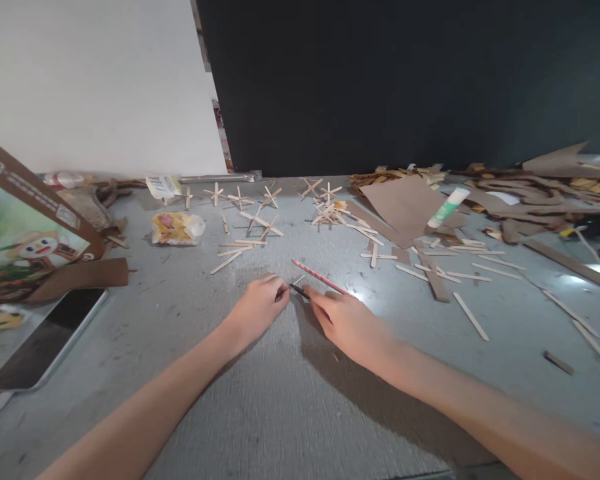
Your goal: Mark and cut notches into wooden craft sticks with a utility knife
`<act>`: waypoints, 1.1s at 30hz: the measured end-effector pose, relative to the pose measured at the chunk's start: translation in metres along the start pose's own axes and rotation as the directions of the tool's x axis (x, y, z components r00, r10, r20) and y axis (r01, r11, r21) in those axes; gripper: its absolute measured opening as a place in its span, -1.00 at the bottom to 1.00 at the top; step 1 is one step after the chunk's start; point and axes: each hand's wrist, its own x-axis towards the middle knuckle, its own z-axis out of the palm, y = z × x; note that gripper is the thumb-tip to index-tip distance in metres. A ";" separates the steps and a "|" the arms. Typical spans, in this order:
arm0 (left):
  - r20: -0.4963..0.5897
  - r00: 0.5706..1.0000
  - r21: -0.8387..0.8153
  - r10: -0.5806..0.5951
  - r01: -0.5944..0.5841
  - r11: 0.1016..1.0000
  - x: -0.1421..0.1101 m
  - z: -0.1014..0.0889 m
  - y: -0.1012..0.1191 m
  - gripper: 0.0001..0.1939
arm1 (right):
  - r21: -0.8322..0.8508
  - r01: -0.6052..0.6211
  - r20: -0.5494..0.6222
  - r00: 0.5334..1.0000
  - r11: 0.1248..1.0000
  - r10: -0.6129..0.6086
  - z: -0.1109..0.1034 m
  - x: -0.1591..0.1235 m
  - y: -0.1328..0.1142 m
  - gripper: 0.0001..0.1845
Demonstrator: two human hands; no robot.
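Observation:
My right hand (347, 320) is closed around a slim dark pen-like object (300, 291), whose tip points left toward my other hand. Its exact kind is too small to make out. My left hand (265, 300) is pinched shut right at that tip, and whatever sits between its fingers is hidden. Just beyond the fingertips lies a short pale sliver (299, 279). A red-and-white patterned pencil (320, 275) rests on the grey tabletop behind my right hand. Farther back stand several crossed craft sticks (263, 223) in star-like shapes.
Loose craft sticks (470, 317), brown cardboard pieces (397, 207) and a green-and-white glue stick (449, 207) lie to the right. At left are a phone (47, 340), a printed box (30, 233) and a yellow packet (176, 228). A black panel (410, 80) closes the back.

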 end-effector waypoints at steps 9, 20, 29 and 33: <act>0.013 1.000 -0.008 0.010 -0.010 1.000 0.004 -0.001 0.000 -0.80 | -0.010 0.001 0.030 1.000 1.000 0.000 -0.001 0.007 -0.003 -0.45; -0.015 1.000 -0.001 0.017 -0.017 1.000 0.005 0.001 0.002 -0.79 | -0.040 -0.014 0.043 0.999 0.999 0.015 -0.002 0.009 -0.003 -0.45; 0.017 1.000 0.001 -0.007 0.007 1.000 0.005 0.000 0.004 -0.78 | -0.056 -0.033 0.081 0.996 0.998 0.038 -0.003 0.006 -0.005 -0.41; -0.002 0.999 0.008 -0.035 0.035 0.999 0.004 0.001 0.005 -0.79 | -0.033 -0.003 0.028 1.000 0.999 0.004 0.000 0.007 -0.002 -0.43</act>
